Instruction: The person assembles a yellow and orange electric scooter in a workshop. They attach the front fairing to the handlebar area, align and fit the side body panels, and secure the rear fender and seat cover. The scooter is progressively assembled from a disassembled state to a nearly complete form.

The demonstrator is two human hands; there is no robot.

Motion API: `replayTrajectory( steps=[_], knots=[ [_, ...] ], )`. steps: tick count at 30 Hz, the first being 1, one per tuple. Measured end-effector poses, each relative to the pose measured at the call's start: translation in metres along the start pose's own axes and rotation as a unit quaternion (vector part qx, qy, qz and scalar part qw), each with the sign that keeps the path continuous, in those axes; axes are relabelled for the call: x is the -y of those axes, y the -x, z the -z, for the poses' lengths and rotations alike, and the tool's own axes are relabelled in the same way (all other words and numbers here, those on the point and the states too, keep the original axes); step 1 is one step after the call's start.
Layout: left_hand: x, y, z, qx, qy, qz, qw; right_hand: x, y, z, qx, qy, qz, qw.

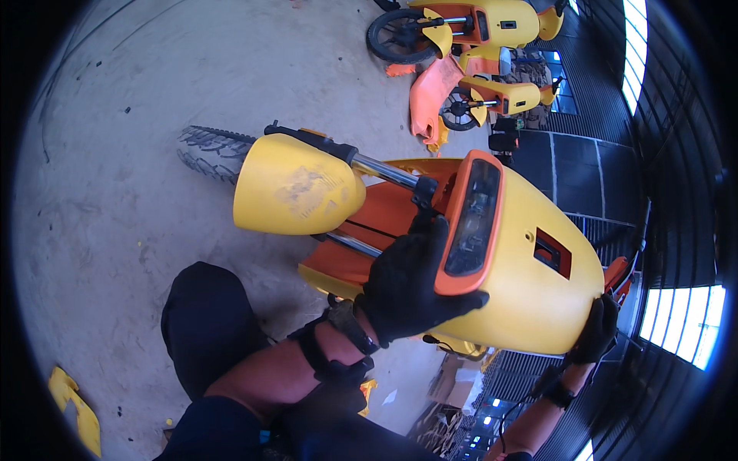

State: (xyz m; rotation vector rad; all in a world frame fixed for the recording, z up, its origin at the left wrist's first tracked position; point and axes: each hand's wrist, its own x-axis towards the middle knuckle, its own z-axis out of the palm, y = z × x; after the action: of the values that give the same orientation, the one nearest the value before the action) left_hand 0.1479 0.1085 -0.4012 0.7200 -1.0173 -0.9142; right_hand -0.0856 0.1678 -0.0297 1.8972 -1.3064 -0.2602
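A yellow and orange scooter or moped, its front turned towards me, fills the middle of the picture. My left hand (409,279), in a black glove, holds the lower end of its yellow front panel (536,311). The thumb lies on the panel, and the fingers reach behind the orange headlight surround (470,282). My right hand (597,329), also gloved, grips the panel's upper edge; its fingertips are partly hidden. A clear-fronted headlight (475,216) sits between the panel and the fork tubes (386,170). The yellow front mudguard (294,190) is badly scuffed, above a treaded tyre (210,151).
Two similar scooters (507,23) stand beyond, near loose orange body panels (435,98) on the concrete floor (144,190). A broken yellow piece (75,412) lies near my knee (207,322). Cardboard (455,380) is behind the scooter.
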Motion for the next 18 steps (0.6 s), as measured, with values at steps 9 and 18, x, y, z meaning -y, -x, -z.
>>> replayTrajectory(
  steps=[9,18],
  knots=[
    [0.010,-0.003,-0.008,0.051,0.069,0.058,0.995,-0.013,-0.004,0.000,0.025,-0.198,-0.238,0.951],
    [0.007,-0.004,-0.002,0.023,0.104,0.079,0.991,-0.040,-0.008,-0.004,0.069,-0.168,-0.239,0.954]
  ],
)
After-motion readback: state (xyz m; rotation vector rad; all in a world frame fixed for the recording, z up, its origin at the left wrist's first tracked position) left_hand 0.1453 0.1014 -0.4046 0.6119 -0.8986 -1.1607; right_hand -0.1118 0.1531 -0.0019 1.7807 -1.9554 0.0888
